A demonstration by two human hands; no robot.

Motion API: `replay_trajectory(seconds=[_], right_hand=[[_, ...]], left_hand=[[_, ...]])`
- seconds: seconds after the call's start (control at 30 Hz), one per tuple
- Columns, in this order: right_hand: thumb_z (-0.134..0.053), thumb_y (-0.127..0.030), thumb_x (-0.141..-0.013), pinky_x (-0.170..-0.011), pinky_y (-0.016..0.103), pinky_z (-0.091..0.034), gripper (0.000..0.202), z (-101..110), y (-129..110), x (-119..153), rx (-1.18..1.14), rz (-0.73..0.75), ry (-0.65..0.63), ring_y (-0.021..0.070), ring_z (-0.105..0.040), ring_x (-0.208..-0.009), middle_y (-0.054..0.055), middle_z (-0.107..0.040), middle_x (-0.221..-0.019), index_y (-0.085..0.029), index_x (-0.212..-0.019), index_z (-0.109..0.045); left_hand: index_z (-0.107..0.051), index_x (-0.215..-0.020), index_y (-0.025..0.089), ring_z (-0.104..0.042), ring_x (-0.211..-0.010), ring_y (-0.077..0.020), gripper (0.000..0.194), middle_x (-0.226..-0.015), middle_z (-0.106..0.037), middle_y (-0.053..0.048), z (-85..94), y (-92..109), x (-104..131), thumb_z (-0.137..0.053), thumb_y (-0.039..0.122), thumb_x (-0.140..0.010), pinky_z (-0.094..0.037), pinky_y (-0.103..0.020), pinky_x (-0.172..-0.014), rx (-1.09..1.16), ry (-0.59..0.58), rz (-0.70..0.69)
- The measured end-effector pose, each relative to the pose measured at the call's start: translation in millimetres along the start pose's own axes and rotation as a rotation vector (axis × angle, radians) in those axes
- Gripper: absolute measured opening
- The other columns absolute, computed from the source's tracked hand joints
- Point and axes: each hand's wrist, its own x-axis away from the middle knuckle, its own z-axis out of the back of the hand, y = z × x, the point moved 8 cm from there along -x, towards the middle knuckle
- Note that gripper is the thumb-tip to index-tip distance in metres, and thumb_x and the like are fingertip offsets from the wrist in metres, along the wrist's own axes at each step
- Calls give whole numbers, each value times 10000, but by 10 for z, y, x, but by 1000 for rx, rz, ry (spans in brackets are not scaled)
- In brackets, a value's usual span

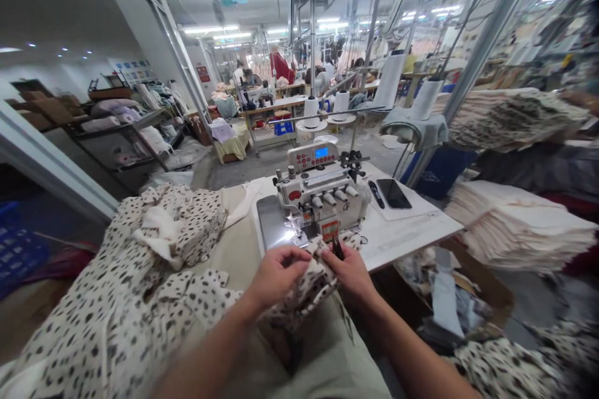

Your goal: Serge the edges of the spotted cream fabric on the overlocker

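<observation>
Two hands, the left hand (276,273) and the right hand (352,272); one sewing machine (318,190); one phone (394,193); four thread cones (311,107); one table (407,227).

Garment factory — sewing machine (318,196), thread cones (311,107), stacked fabric (519,224)

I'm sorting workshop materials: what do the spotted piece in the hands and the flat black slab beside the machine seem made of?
Cream black-spotted piece, held by left hand and right hand: soft woven or knit cloth, matte; it folds and bunches. Flat black slab: probably a glass-faced phone; smooth, glossy, rigid.
</observation>
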Motion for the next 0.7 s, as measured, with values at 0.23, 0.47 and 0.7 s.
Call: replay_trajectory(seconds=[0.23, 0.47, 0.7], right_hand=[[-782, -493, -690, -651, 284, -456, 377, 157, 46, 124, -9, -31, -86, 166, -565, -664, 24, -663, -716, -147, -809, -690], [-743, -445, -733, -640, 259, -425, 300, 237, 46, 366, -11, -47, -95, 141, -513, -640, -14, -597, -664, -164, -741, -638], [-691, -434, -795, -536, 247, -438, 294, 183, 425, 779, 89, -13, -136, 141, -513, -556, -4, -595, -605, -173, -666, -648]], left_hand=[[-626, -1177, 199, -441, -462, -82, 584, -658, -617, 21, 745, 529, -276, -810, 428, -672, -308, -190, -439, -248, -305, 256], [-729, -1009, 224, -490, -529, -129, 514, -584, -579, 34, 1281, 931, -830, -805, 525, -600, -325, -223, -511, -951, -416, 197], [-746, -871, 266, -580, -820, -202, 338, -816, -687, -3, 1379, 1356, -1499, -793, 500, -631, -343, -274, -762, -1487, -220, -207]])
